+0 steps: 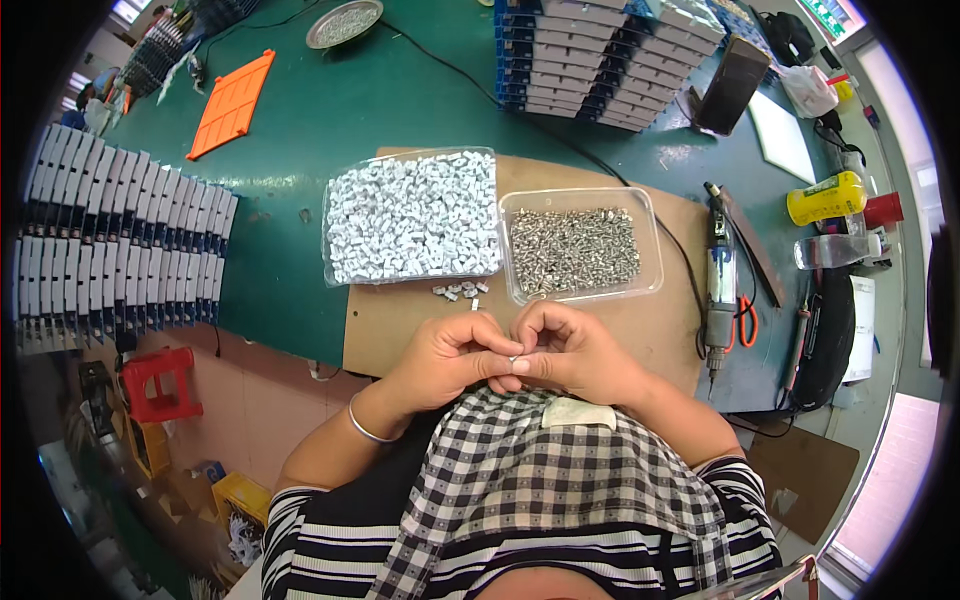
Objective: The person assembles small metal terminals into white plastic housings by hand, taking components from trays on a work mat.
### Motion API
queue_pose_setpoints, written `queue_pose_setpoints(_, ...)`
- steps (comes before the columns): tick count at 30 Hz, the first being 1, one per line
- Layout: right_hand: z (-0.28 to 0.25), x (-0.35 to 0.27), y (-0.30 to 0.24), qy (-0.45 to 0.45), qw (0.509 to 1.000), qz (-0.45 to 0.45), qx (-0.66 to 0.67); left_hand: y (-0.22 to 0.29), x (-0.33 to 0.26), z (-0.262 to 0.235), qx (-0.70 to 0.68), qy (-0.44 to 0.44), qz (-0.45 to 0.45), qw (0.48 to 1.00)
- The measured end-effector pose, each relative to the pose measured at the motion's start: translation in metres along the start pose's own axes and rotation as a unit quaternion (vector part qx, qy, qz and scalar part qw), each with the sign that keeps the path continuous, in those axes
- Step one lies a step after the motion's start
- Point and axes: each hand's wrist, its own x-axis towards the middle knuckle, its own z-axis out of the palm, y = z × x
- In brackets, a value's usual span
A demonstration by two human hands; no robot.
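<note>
My left hand [457, 358] and my right hand [565, 350] meet just in front of the near edge of a brown board [385, 325]. Thumbs and fingertips of both are pinched together around a tiny pale piece [514, 359], mostly hidden by the fingers; its kind is too small to make out. Beyond my left hand stands a clear tray of small white plastic parts [412, 215]. A clear tub of small metal screws [575, 250] is beyond my right hand. Several loose white parts [462, 291] lie on the board between the left tray and my hands.
Stacked white-and-blue units rise at the left [120, 240] and at the back [600, 60]. An electric screwdriver [719, 280], orange-handled scissors [746, 322] and a yellow bottle [826, 198] are at the right. An orange plastic panel [232, 105] and a metal dish [344, 24] lie farther back.
</note>
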Motion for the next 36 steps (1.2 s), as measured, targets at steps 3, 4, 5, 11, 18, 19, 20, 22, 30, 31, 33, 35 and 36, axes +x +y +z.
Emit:
queue_pose_setpoints(3,-0.008,0.001,-0.015,0.070,0.928,-0.113,-0.348,0.010,0.003,-0.006,0.184,0.005,0.024,0.983)
queue_pose_setpoints(4,-0.011,0.002,-0.023,0.110,0.906,-0.148,-0.380,0.014,0.007,-0.009,0.337,-0.012,0.108,0.935)
queue_pose_setpoints(5,-0.019,0.004,-0.029,0.106,0.907,-0.149,-0.380,0.018,0.008,-0.011,0.480,-0.030,0.186,0.857)
queue_pose_setpoints(11,-0.049,0.024,-0.041,0.207,0.666,-0.247,-0.673,0.048,0.028,-0.018,0.577,0.122,0.218,0.778)
queue_pose_setpoints(18,-0.054,0.041,-0.033,0.156,0.671,-0.193,-0.698,0.063,0.058,-0.039,0.719,0.164,0.221,0.639)
queue_pose_setpoints(19,-0.057,0.041,-0.032,0.160,0.680,-0.222,-0.680,0.065,0.059,-0.040,0.713,0.151,0.200,0.654)
queue_pose_setpoints(20,-0.057,0.040,-0.032,0.162,0.678,-0.225,-0.680,0.064,0.059,-0.045,0.703,0.147,0.215,0.662)
queue_pose_setpoints(22,-0.055,0.037,-0.030,0.212,0.708,-0.219,-0.637,0.066,0.056,-0.045,0.661,0.164,0.207,0.702)
queue_pose_setpoints(30,-0.055,0.040,-0.024,0.235,0.678,-0.241,-0.653,0.058,0.024,-0.022,0.428,0.165,0.197,0.867)
queue_pose_setpoints(31,-0.055,0.040,-0.024,0.242,0.674,-0.250,-0.652,0.050,0.018,-0.018,0.427,0.166,0.196,0.867)
queue_pose_setpoints(33,-0.055,0.040,-0.026,0.229,0.677,-0.250,-0.653,0.027,0.010,-0.014,0.187,0.091,0.114,0.972)
queue_pose_setpoints(35,-0.055,0.039,-0.028,0.217,0.679,-0.250,-0.655,0.011,0.005,-0.011,0.076,0.086,0.044,0.992)
queue_pose_setpoints(36,-0.054,0.038,-0.029,0.233,0.699,-0.257,-0.625,0.005,0.003,-0.011,-0.038,0.081,-0.025,0.996)
